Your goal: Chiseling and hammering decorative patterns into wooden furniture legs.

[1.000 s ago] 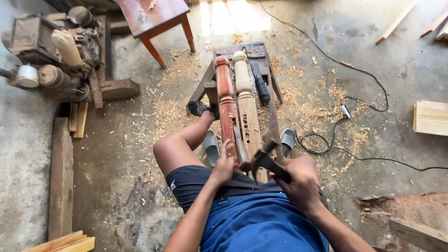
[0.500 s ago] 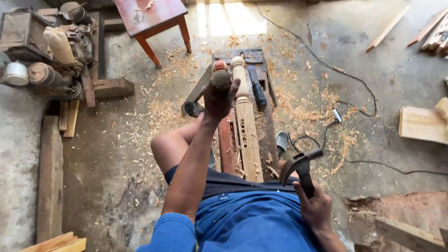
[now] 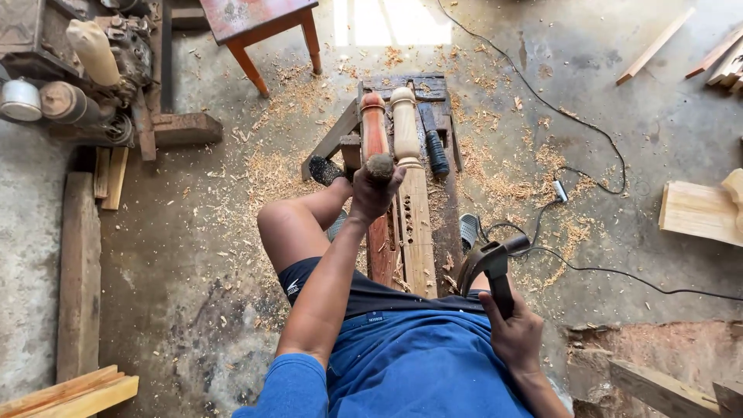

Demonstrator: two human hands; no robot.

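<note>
At centre frame, left hand (image 3: 374, 193) closes around a worn chisel handle (image 3: 379, 165) above the reddish turned post (image 3: 377, 193), while right hand (image 3: 515, 337) grips the claw hammer (image 3: 487, 267) lower right, apparently poised for striking.

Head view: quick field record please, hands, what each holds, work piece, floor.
left hand: stretched forward, fingers closed on a small dark chisel handle, over the reddish turned post
right hand: near the lap, gripping a claw hammer by its handle, head up
work piece: reddish turned post and pale turned post side by side on a low wooden bench
floor: wood shavings, black cable, sandal
</note>
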